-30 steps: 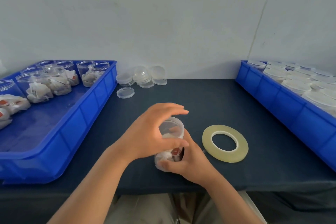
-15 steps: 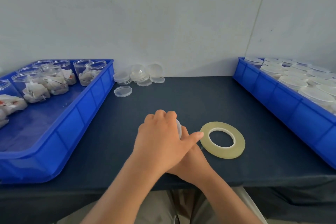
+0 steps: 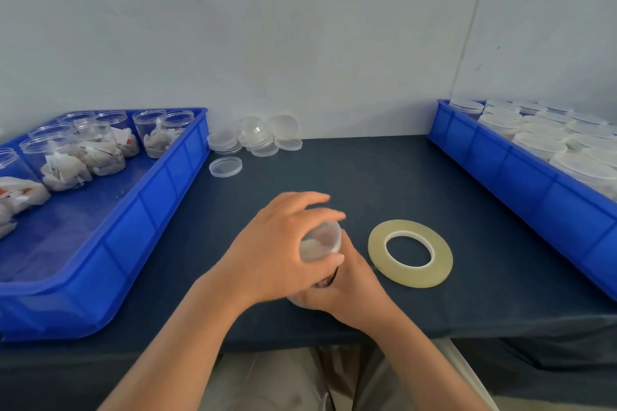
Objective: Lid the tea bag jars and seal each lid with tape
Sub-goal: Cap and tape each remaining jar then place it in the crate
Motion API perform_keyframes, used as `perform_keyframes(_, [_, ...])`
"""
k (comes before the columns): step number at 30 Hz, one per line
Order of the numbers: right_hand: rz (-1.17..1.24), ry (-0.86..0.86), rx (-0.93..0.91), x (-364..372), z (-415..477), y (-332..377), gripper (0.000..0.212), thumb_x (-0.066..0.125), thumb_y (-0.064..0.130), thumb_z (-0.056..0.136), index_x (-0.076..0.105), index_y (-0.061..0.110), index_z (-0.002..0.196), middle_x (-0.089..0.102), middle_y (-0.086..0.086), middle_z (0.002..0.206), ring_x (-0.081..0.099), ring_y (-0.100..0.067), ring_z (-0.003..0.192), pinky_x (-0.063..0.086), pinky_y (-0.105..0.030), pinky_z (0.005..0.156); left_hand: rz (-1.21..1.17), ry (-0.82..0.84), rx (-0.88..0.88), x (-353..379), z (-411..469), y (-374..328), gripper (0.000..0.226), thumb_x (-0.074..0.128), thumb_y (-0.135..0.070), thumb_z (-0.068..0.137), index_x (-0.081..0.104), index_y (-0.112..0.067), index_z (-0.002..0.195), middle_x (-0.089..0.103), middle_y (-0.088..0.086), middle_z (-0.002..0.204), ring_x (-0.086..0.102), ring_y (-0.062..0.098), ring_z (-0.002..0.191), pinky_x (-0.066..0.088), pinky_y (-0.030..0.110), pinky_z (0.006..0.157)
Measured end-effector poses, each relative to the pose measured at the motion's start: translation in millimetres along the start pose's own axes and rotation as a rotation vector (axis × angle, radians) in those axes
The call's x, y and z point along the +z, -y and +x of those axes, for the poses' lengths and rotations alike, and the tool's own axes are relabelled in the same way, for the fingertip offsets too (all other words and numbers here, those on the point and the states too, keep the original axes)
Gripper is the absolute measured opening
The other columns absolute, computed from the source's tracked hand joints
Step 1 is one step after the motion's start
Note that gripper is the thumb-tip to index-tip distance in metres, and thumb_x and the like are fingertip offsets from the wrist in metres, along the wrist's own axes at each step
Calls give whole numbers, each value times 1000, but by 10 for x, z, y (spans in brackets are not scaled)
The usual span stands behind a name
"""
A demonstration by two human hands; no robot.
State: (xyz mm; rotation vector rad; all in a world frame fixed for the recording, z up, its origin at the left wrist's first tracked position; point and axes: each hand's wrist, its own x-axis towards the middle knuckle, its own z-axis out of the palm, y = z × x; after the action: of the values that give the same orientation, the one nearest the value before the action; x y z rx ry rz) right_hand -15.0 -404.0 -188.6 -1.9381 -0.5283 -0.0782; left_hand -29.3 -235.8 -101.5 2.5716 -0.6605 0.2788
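The left hand [image 3: 277, 257], flat before, is now gripping the clear round plastic lid [image 3: 322, 238], tightening it on the transparent tea-bag jar [image 3: 329, 277] the right hand [image 3: 354, 290] is clamping.

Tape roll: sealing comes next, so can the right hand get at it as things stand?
Probably yes. The tape roll lies flat on the table just beside the right hand, with nothing between them. That hand grips the jar, though, so it must let go first.

Clear lidded jar [image 3: 320, 240], yellowish tape roll [image 3: 410, 253] flat just beside it.
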Motion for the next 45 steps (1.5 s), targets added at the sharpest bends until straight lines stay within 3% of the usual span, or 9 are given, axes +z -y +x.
perform_keyframes(3, [-70,-69,-70,42,13,15,68,91,44,72,53,43,128,62,21,121,65,-9,110,60,-27,85,8,-44,-268,181,-94,-149,75,47,-78,85,32,-50,154,27,-32,157,29,-1,145,35,24,98])
perform_keyframes(7, [-299,-40,-27,65,-17,64,55,66,69,69,40,53,114,45,48,116,55,14,105,47,-6,72,145,-297,-360,351,27,-347,71,53,-85,83,56,-40,138,56,-20,134,56,8,121,39,25,84])
perform_keyframes(13, [-78,23,71,-47,-2,13,83,88,46,65,47,31,135,72,10,103,73,-14,94,62,-40,75,7,-186,-59,238,71,-56,42,66,-63,80,68,-44,118,63,-27,117,58,-3,108,36,4,83])
perform_keyframes(18, [-57,48,108,-49,0,29,90,91,46,65,42,35,139,72,9,106,72,-14,100,62,-44,83,-97,-40,74,93,136,66,34,79,-47,80,71,-45,113,64,-26,114,62,1,110,48,15,89])
perform_keyframes(23, [-78,-25,53,13,-15,48,86,91,43,67,47,35,141,68,13,122,69,-12,109,62,-40,87,-59,-167,-110,221,20,-12,66,65,-76,79,56,-51,139,49,-35,141,46,-9,131,46,23,104])
perform_keyframes(27, [-173,-72,7,29,-29,90,85,84,57,65,49,41,141,60,30,122,65,3,109,56,-18,85,-145,-342,-325,394,-61,-168,99,61,-94,63,36,-50,149,47,-35,132,47,-9,119,43,21,93])
perform_keyframes(39, [-40,-34,142,-6,29,62,86,89,53,63,45,43,136,71,18,117,72,-8,105,62,-42,88,-231,-222,-194,276,78,116,77,77,-71,61,46,-56,129,60,-34,120,51,-17,116,40,6,86])
perform_keyframes(42, [-92,-28,124,14,-23,87,100,91,63,62,34,44,142,58,29,130,64,1,117,60,-31,94,-290,-189,-179,278,32,139,78,79,-67,63,46,-55,133,59,-34,125,53,-13,121,43,9,88])
perform_keyframes(45, [-272,103,96,-246,-113,-10,125,83,78,67,12,42,164,17,24,170,18,-2,158,28,-30,127,-283,-164,-153,258,19,140,75,77,-68,65,51,-53,134,55,-38,129,50,-15,124,43,8,88])
